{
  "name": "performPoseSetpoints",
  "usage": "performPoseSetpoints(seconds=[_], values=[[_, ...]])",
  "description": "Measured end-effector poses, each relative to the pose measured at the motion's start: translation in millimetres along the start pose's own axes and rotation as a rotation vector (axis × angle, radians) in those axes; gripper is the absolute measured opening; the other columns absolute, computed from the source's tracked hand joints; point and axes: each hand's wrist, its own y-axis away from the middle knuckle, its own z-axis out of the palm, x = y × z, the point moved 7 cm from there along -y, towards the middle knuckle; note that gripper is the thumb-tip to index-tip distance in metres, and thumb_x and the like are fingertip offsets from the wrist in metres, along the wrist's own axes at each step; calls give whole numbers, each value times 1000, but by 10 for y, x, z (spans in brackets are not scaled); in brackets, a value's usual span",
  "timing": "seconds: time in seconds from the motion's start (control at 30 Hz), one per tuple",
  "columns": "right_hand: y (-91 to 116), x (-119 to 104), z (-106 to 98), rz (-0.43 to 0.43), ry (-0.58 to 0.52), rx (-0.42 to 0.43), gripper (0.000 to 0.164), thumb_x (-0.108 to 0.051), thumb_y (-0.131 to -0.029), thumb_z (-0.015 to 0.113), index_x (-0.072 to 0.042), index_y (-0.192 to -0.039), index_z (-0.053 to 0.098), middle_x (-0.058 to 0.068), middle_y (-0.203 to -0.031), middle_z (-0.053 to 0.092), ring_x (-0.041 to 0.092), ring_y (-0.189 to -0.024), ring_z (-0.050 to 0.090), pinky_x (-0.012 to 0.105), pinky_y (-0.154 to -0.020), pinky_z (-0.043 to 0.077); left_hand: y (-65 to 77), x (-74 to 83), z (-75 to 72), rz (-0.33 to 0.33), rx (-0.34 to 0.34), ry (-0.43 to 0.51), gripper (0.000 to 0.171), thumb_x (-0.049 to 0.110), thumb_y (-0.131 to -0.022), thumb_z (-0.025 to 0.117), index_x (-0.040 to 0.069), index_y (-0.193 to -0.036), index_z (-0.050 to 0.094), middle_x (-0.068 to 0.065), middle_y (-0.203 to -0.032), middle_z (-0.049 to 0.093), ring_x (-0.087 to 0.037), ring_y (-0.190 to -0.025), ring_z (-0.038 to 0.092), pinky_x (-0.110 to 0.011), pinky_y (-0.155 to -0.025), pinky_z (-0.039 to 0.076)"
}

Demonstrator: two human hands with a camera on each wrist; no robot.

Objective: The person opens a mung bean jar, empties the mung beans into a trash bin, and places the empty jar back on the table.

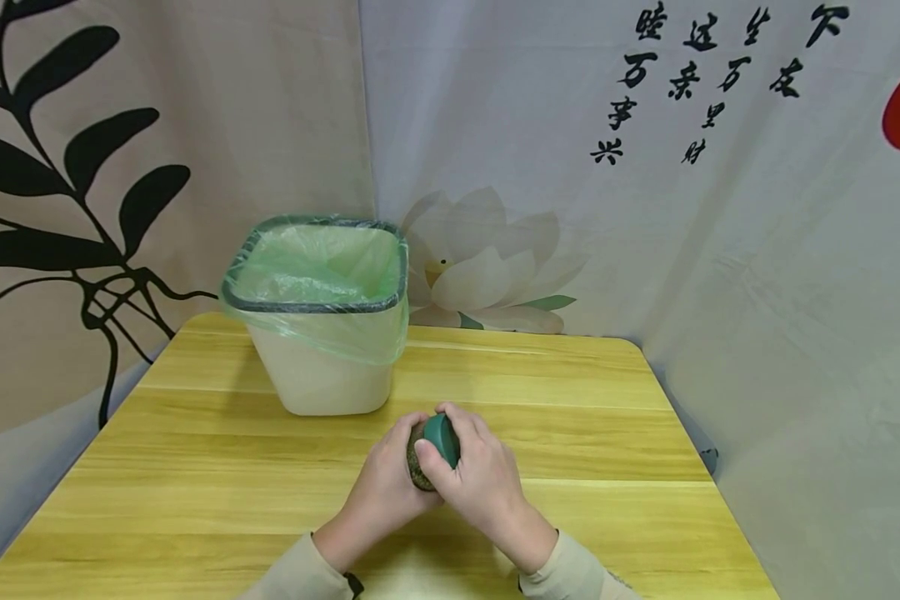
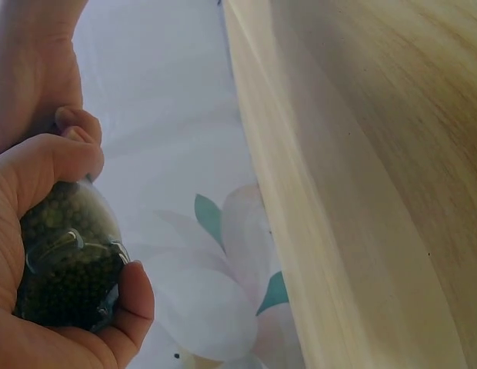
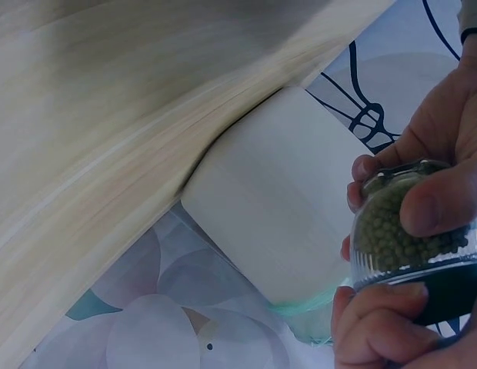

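Both hands meet around a small clear jar point(image 1: 419, 468) with a dark green lid point(image 1: 442, 435), above the table in the head view. My left hand point(image 1: 390, 473) grips the jar's body from the left. My right hand point(image 1: 486, 475) holds the lid, its thumb and fingers curled about the rim. Small round green grains point(image 3: 388, 231) fill much of the jar in the right wrist view; their exact kind cannot be told. Seen from the left wrist, the jar's glass point(image 2: 73, 261) lies within the left fingers, and the lid is hidden.
A pale waste bin point(image 1: 326, 379) with a green plastic liner point(image 1: 315, 258) stands at the table's back left. The wooden table point(image 1: 607, 433) spreads around the hands. Printed cloth point(image 1: 510, 100) with a lotus and black characters hangs behind.
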Motion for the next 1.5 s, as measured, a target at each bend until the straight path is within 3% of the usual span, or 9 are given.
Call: performPoseSetpoints(seconds=[0.4,1.03,1.5], values=[[12,24,22,23,-4,-26,54,-50,-100,63,-14,-140,65,12,-122,75,21,-85,73,25,-60,53,3,-8,-3,-2,14,9,84,13,-67,99,2,-138,54,-11,-123,69,-24,-104,71,-41,-86,64],[12,55,46,94,0,-76,53,-54,-103,60,-23,-146,61,8,-129,73,21,-92,73,31,-64,54,37,32,-13,84,74,-60,86,12,-68,99,-1,-139,52,-14,-124,68,-29,-108,71,-48,-90,64],[13,62,28,102,-24,-67,52,-55,-102,59,-21,-142,65,7,-128,74,21,-94,74,31,-66,55,19,11,10,20,30,-5,83,14,-70,98,2,-139,53,-11,-126,67,-26,-109,70,-46,-90,64]])
